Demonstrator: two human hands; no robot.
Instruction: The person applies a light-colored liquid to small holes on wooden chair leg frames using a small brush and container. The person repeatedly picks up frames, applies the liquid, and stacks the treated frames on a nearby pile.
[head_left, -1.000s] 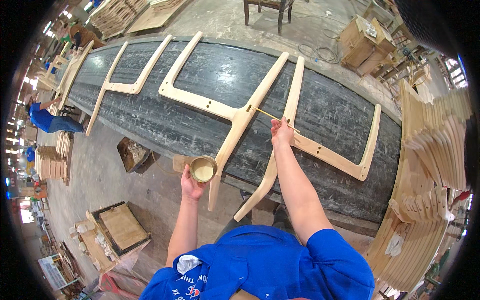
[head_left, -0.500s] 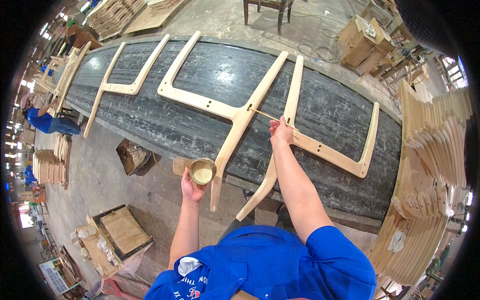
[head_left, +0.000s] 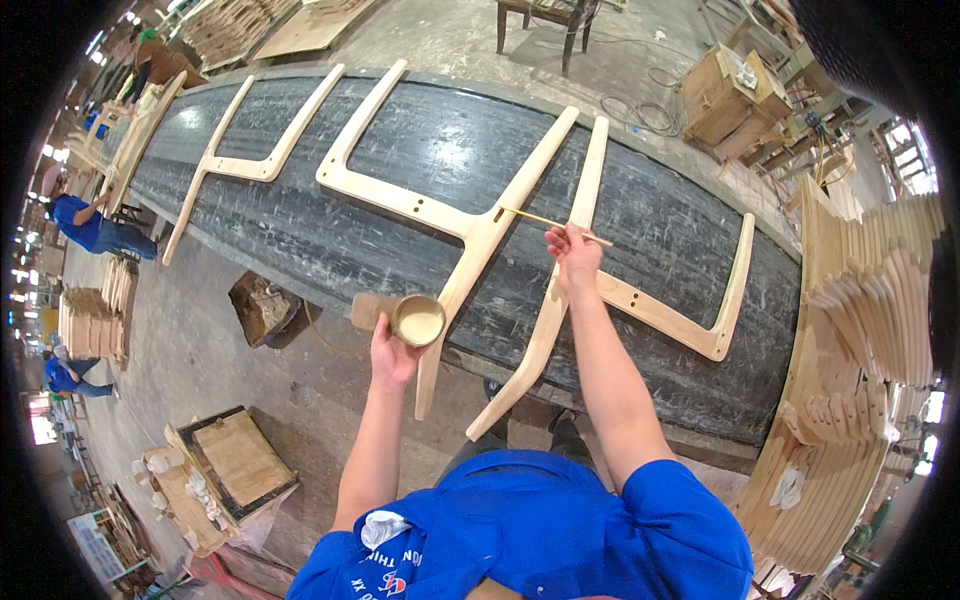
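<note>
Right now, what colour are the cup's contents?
The contents are pale creamy yellow; see the head view.

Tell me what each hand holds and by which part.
The left hand holds a cup by its outer wall, on the near left side. The right hand holds a thin stick nearer its right end than its left.

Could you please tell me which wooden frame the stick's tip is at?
The middle frame, nearest the cup: the stick ends at its slot, not another's.

Frame (head_left: 484, 240) between the hands (head_left: 394, 357) (head_left: 576, 262): wood, smooth and matt. Desk (head_left: 405, 130) beyond them: scratched, scuffed, glossy in patches. Shirt (head_left: 570, 520) behind them: matt cloth.
</note>
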